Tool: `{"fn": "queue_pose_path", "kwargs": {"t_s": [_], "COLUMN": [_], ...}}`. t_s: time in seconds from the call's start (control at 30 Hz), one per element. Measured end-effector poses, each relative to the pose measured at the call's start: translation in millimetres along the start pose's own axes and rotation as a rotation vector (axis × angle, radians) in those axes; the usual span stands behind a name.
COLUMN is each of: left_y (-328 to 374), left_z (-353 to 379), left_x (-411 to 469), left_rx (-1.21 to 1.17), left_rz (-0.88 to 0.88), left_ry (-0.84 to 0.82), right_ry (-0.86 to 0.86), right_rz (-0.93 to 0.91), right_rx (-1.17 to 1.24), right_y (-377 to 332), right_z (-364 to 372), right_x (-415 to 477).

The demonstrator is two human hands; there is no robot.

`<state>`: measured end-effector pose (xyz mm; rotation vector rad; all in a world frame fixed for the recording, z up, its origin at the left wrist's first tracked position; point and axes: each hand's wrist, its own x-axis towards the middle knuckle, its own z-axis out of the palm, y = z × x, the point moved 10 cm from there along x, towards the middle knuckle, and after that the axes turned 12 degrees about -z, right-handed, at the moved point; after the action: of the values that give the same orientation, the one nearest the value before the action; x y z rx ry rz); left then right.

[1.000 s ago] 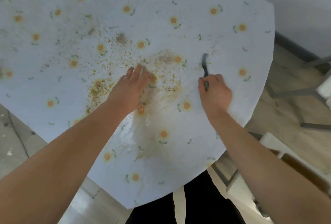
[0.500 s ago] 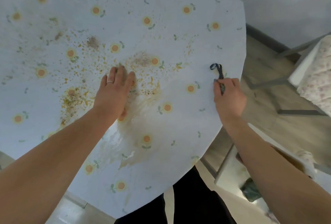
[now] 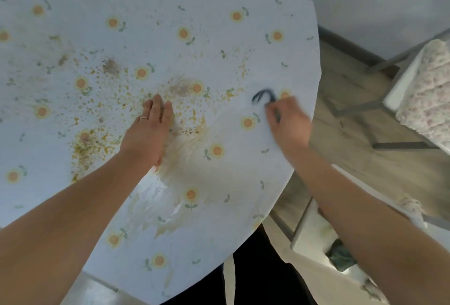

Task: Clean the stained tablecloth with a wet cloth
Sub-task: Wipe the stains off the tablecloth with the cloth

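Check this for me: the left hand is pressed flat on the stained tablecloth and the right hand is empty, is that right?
Not quite. In the head view the right hand is not empty: its grip is closed on a dark looped item, too blurred to identify. The rest stands: the left hand is pressed flat on the stained tablecloth.

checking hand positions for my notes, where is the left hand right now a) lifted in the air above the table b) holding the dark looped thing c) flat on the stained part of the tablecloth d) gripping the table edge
c: the left hand lies palm down, fingers extended, on the stained middle of the tablecloth; the dark looped object is in the right hand.
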<state>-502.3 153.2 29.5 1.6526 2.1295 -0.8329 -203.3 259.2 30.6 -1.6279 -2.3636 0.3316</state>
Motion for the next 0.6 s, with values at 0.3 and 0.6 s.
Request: {"fn": "queue_pose_path", "kwargs": {"t_s": [0.3,0.6], "left_y": [-3,6], "left_z": [1,0], "left_x": [2,8], "left_rx": [-0.05,0.112], "left_rz": [-0.041,-0.08], "left_ry": [-0.073,0.001], "right_ry": [-0.131,-0.065], "right_rz": [-0.235,-0.142], "right_rx": [0.212,0.037], "right_y": [-125,6], "right_z": [43,-3], "right_x": [-68,-17]}}
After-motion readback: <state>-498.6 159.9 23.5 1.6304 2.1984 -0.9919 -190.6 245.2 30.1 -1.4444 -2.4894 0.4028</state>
